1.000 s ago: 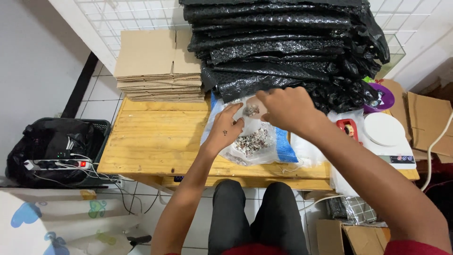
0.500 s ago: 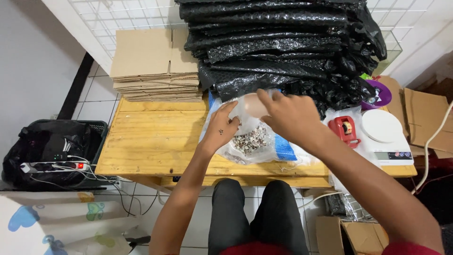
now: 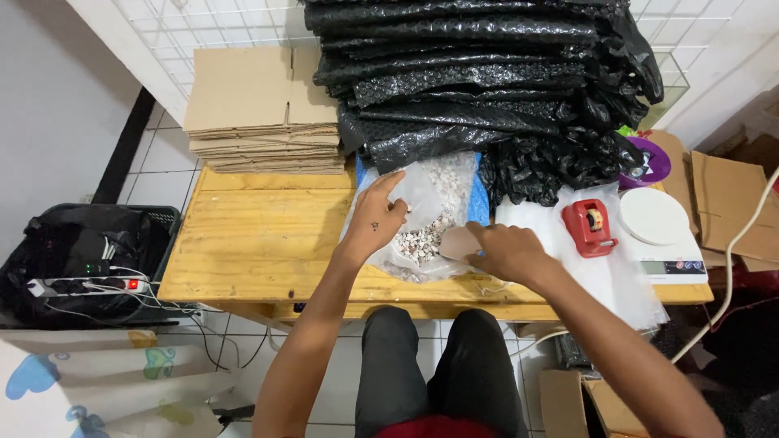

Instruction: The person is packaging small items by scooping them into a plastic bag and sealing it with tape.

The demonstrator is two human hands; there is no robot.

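- Pebbles, small and mixed white, grey and brown, fill a clear plastic bag lying on the wooden table, its long axis running away from the person toward the black stack.
- Left hand rests on the bag's left side, fingers spread flat and pressing the thin film; the stones lie just to the right of its fingertips.
- Right hand is at the bag's near right corner, fingers curled and pinching a small pale scoop, whose rounded end touches the stones. This hand is the nearer one to the heap.
- Bubble wrap, black and glossy, is stacked behind the bag; flat cardboard is piled left of it.
- Tape dispenser, red, and a white scale sit to the right, apart from both hands.
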